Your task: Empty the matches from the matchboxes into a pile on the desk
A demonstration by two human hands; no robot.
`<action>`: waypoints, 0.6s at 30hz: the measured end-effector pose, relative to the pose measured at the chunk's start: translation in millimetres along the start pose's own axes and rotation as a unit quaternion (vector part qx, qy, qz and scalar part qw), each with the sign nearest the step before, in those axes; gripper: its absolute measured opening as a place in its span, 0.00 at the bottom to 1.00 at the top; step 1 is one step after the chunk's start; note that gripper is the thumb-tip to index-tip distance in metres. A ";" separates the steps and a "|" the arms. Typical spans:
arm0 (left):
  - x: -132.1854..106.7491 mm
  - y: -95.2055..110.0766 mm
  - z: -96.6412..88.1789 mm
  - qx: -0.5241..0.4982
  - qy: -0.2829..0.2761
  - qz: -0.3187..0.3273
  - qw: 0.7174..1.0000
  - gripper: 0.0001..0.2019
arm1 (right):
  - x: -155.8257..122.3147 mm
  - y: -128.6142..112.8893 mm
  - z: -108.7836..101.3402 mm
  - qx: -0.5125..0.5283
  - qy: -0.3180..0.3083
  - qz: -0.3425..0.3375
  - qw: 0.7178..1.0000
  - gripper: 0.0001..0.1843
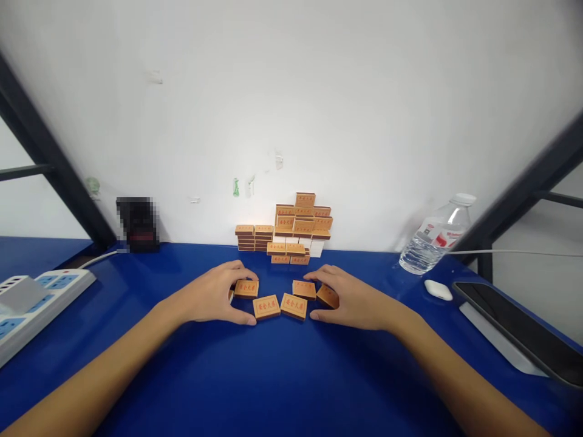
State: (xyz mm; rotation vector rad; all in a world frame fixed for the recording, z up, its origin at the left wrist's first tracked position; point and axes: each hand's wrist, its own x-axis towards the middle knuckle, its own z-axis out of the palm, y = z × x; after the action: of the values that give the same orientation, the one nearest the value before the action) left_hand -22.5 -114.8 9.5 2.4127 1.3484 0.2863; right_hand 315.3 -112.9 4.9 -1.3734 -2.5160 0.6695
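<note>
Several small orange matchboxes [279,304] lie flat in a loose ring on the blue table [273,376]. My left hand [217,296] curls round the ring's left side, with thumb and fingers touching a matchbox [246,288]. My right hand [350,298] cups the right side the same way, its fingers resting on a matchbox [327,295] there. Neither hand has lifted a box. Behind them a pile of the same matchboxes [296,230] is stacked against the white wall.
A clear water bottle [435,241] lies at the back right. A small white case [438,289] and a dark phone on a stand [519,331] sit to the right. A white power strip [31,300] is at the left, with a dark object [137,223] by the wall.
</note>
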 end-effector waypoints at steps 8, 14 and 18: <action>-3.5 21.0 6.0 -0.034 -0.021 0.028 0.999 0.33 | -0.1 -1.2 -0.2 0.006 0.000 -0.026 1.000 0.28; -4.1 32.9 18.7 -0.043 -0.004 0.054 0.998 0.37 | 0.1 -8.9 7.2 0.036 0.007 -0.081 0.996 0.27; -6.2 40.5 21.0 -0.063 -0.021 0.060 0.996 0.33 | -3.8 -6.5 2.5 0.015 0.009 -0.045 0.999 0.30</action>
State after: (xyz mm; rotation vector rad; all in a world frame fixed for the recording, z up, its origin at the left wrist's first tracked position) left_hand 13.0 -144.0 6.8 2.3839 1.1354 0.3385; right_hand 311.6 -119.8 6.0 -1.2425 -2.5261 0.6718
